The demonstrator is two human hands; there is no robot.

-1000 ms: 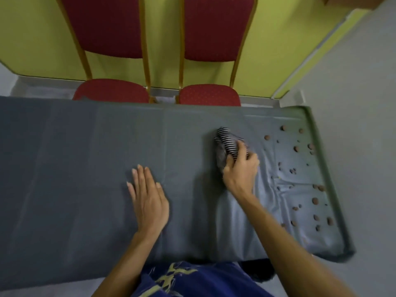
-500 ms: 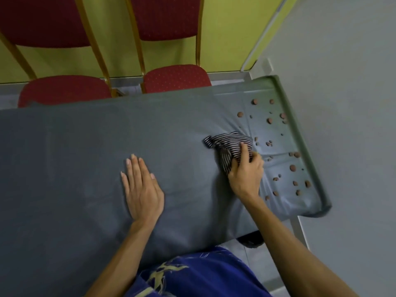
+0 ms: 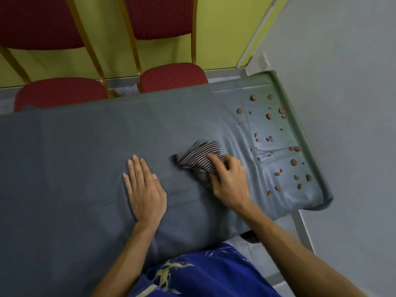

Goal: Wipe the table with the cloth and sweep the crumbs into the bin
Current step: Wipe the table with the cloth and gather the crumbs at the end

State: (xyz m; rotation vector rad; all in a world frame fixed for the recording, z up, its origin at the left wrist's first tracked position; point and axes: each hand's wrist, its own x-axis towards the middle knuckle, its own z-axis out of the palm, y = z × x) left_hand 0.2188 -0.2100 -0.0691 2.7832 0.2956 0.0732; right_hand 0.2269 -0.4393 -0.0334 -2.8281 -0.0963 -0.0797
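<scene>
A black-and-white striped cloth [image 3: 200, 156] lies bunched on the grey-covered table [image 3: 85, 151]. My right hand [image 3: 230, 183] presses on the cloth's near right part, fingers curled over it. My left hand [image 3: 144, 189] rests flat on the table cover to the left of the cloth, fingers together, holding nothing. Several brown crumbs [image 3: 293, 161] lie scattered over the table's right end, apart from the cloth. A dark object [image 3: 249, 236], possibly the bin, shows partly under the table's near edge; I cannot tell what it is.
Two red chairs with gold frames [image 3: 173, 77] stand behind the table's far edge, against a yellow-green wall. The table's right end [image 3: 300, 133] has a raised fold of cover. Grey floor lies to the right. My blue clothing [image 3: 203, 273] shows at the bottom.
My right hand has drawn the cloth leftward and toward me, away from the crumbs. The view has swung right and tilted. My left hand stays flat on the cover.
</scene>
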